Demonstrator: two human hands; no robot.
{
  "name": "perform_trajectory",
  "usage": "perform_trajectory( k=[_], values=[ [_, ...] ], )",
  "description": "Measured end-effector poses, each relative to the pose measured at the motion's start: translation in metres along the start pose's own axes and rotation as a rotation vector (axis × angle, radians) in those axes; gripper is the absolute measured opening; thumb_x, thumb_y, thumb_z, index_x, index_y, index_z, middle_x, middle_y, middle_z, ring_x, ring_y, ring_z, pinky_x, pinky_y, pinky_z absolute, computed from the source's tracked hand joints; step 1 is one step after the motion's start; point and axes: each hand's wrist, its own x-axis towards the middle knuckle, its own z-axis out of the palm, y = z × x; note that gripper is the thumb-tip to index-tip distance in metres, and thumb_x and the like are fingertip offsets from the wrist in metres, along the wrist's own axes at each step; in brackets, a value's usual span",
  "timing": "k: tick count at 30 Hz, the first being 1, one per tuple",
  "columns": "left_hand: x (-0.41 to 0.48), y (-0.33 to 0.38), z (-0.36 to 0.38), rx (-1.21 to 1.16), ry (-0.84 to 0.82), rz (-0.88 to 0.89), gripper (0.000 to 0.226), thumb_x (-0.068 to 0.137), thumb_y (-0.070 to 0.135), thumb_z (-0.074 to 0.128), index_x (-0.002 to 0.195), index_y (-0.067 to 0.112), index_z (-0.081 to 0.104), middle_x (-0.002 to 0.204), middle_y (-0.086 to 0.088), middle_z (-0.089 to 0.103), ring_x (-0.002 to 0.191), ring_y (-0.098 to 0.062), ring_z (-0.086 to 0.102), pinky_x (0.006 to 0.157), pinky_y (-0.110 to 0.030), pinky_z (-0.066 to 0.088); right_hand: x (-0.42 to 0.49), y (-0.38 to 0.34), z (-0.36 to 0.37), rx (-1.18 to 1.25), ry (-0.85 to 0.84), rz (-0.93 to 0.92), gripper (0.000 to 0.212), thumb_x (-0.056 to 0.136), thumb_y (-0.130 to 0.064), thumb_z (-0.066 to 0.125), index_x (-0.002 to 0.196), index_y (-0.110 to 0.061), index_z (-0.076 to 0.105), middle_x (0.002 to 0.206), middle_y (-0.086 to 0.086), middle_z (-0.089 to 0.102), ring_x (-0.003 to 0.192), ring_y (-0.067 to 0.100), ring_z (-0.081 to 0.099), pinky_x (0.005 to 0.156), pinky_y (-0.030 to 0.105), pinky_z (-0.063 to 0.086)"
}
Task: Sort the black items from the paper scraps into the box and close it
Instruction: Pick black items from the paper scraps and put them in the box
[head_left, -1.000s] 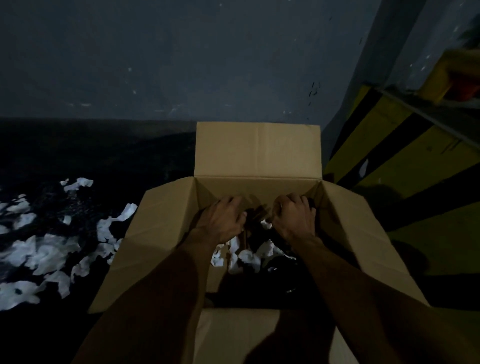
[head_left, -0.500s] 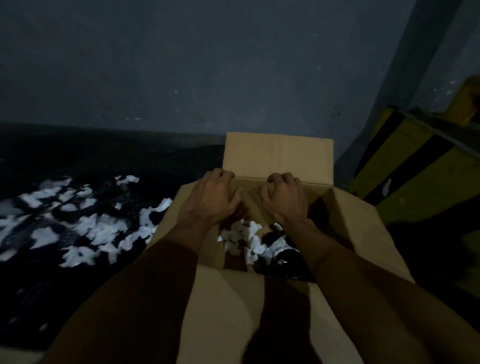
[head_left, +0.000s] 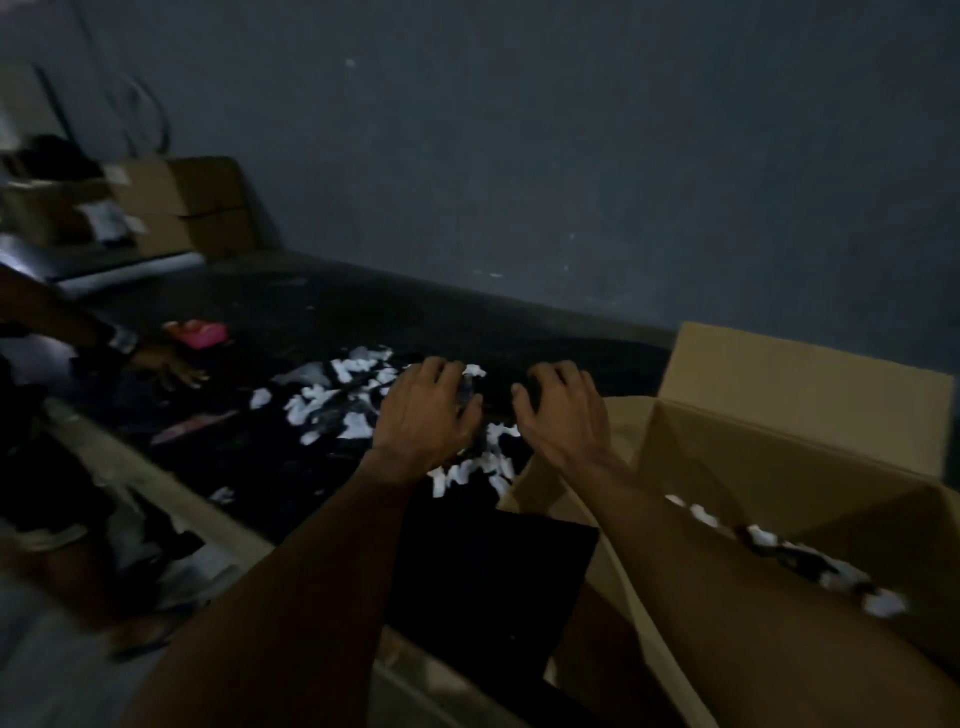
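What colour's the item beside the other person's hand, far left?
The item is pink; head view.

The cardboard box (head_left: 779, 457) on the right is wide open on top, but its upright far flap (head_left: 810, 389) blocks that side. Far left, someone else's hand (head_left: 166, 366) and a pink thing (head_left: 200, 332) crowd the dark tabletop (head_left: 363, 322).

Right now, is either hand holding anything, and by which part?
Cannot be told. Both the left hand and right hand curl their fingers over the paper scraps; whatever lies under them is too dark and blurred.
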Motion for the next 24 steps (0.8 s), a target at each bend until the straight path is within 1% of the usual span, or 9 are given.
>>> perform_trajectory(
  k=[3,6,9,11,13,14,18,22,24],
  values=[
    [-0.015,-0.05,-0.015,0.015,0.006,-0.041,0.05,0.084,0.047,0.045,0.112,0.01,0.062,0.102,-0.013,0.063,0.093,-0.034,0.061,0.078,-0.042,0.051,0.001,-0.044,0.025,0.018,-0.018,-0.032,0.037,0.092,-0.041,0.049,0.115,-0.013,0.059,0.118,0.013,0.055,0.108,0.034,0.05,0.086,0.043,0.047],
    [-0.026,-0.096,-0.03,0.047,-0.008,-0.049,0.053,0.084,0.047,0.043,0.116,0.01,0.061,0.106,-0.013,0.063,0.096,-0.033,0.06,0.08,-0.041,0.05,0.003,-0.084,0.052,0.016,-0.026,-0.034,0.039,0.092,-0.04,0.049,0.117,-0.012,0.059,0.119,0.014,0.055,0.109,0.034,0.049,0.087,0.042,0.046],
    [-0.039,-0.133,-0.039,0.072,-0.017,-0.027,0.053,0.086,0.049,0.043,0.121,0.012,0.058,0.111,-0.012,0.062,0.101,-0.031,0.058,0.085,-0.039,0.048,-0.004,-0.112,0.077,0.03,-0.033,-0.027,0.038,0.091,-0.039,0.051,0.116,-0.011,0.06,0.118,0.016,0.056,0.109,0.036,0.05,0.087,0.044,0.046],
    [-0.05,-0.19,-0.04,0.06,-0.081,-0.02,0.055,0.09,0.049,0.044,0.128,0.01,0.054,0.12,-0.013,0.059,0.109,-0.029,0.056,0.092,-0.039,0.046,-0.011,-0.153,0.118,0.015,-0.02,-0.007,0.04,0.091,-0.039,0.052,0.119,-0.011,0.059,0.121,0.015,0.056,0.11,0.036,0.05,0.087,0.044,0.046],
    [-0.056,-0.195,-0.036,0.067,-0.075,-0.005,0.058,0.092,0.049,0.045,0.134,0.009,0.049,0.13,-0.013,0.055,0.117,-0.029,0.051,0.099,-0.04,0.042,-0.018,-0.153,0.123,0.006,-0.049,0.009,0.043,0.091,-0.04,0.051,0.122,-0.012,0.058,0.125,0.013,0.055,0.113,0.034,0.049,0.089,0.045,0.045],
    [-0.058,-0.202,-0.035,0.052,-0.076,-0.002,0.059,0.092,0.048,0.046,0.134,0.007,0.048,0.131,-0.014,0.054,0.119,-0.029,0.051,0.1,-0.04,0.042,-0.02,-0.158,0.131,0.005,-0.046,0.018,0.043,0.091,-0.041,0.051,0.123,-0.012,0.058,0.125,0.013,0.055,0.113,0.034,0.05,0.09,0.045,0.045],
    [-0.066,-0.236,-0.016,-0.014,-0.115,0.053,0.057,0.09,0.041,0.049,0.128,-0.002,0.053,0.124,-0.022,0.058,0.115,-0.034,0.055,0.1,-0.042,0.045,-0.027,-0.173,0.163,-0.014,-0.064,0.079,0.048,0.089,-0.043,0.045,0.12,-0.01,0.06,0.122,0.016,0.058,0.11,0.036,0.052,0.094,0.047,0.044],
    [-0.066,-0.246,0.015,-0.125,-0.182,0.055,0.056,0.091,0.038,0.047,0.122,-0.008,0.054,0.116,-0.026,0.058,0.108,-0.037,0.055,0.095,-0.042,0.048,-0.027,-0.165,0.188,-0.026,-0.104,0.123,0.044,0.092,-0.037,0.053,0.125,-0.008,0.056,0.129,0.016,0.053,0.118,0.036,0.047,0.097,0.044,0.039],
    [-0.061,-0.249,0.03,-0.171,-0.212,0.031,0.056,0.09,0.037,0.047,0.123,-0.008,0.053,0.117,-0.025,0.058,0.108,-0.037,0.055,0.095,-0.042,0.047,-0.022,-0.158,0.201,-0.015,-0.119,0.148,0.043,0.093,-0.036,0.054,0.126,-0.008,0.055,0.13,0.016,0.051,0.12,0.035,0.045,0.099,0.044,0.038]
  ],
)
